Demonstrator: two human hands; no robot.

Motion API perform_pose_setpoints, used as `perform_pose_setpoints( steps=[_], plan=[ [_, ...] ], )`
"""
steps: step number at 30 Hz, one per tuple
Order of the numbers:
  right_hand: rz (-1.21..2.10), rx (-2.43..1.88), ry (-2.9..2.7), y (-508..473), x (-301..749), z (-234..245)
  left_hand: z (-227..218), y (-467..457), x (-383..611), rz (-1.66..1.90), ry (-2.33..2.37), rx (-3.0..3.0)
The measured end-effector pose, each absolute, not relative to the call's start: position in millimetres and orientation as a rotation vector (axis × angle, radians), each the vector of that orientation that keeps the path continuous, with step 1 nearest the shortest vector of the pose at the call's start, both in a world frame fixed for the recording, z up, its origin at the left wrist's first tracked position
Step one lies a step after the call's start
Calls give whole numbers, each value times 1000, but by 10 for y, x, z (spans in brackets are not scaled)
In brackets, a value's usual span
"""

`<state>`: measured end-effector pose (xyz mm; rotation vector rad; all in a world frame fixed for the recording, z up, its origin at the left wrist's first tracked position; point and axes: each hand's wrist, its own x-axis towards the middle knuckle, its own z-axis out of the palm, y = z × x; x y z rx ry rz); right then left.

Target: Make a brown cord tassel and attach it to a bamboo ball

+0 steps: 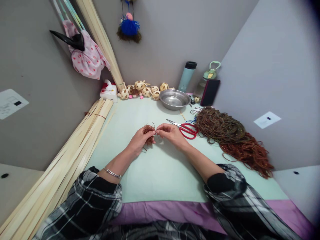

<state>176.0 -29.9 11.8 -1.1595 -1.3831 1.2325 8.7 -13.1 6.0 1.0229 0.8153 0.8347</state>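
Observation:
My left hand point(140, 139) is closed around a small brown tangle of cord point(149, 129) held just above the pale green table point(160, 166). My right hand point(170, 132) meets it from the right, fingertips pinched on a thin strand at the tangle's edge. Both hands hover at the table's middle. Red-handled scissors point(186, 129) lie just right of my right hand, blades pointing left.
A big heap of brown and orange cord point(231, 136) lies at the right. A steel bowl point(174, 99), woven balls point(147, 90), a tumbler point(188, 76), a phone point(210, 92) and a bottle stand at the back. Bamboo strips point(75, 150) line the left edge.

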Motion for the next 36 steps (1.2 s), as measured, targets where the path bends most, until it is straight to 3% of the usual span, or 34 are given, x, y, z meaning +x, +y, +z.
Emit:
perform_pose_setpoints(
  steps=[36],
  plan=[
    [1279,-1120,-1380,-314,1728,98,104,-99,45,945,561,856]
  ],
)
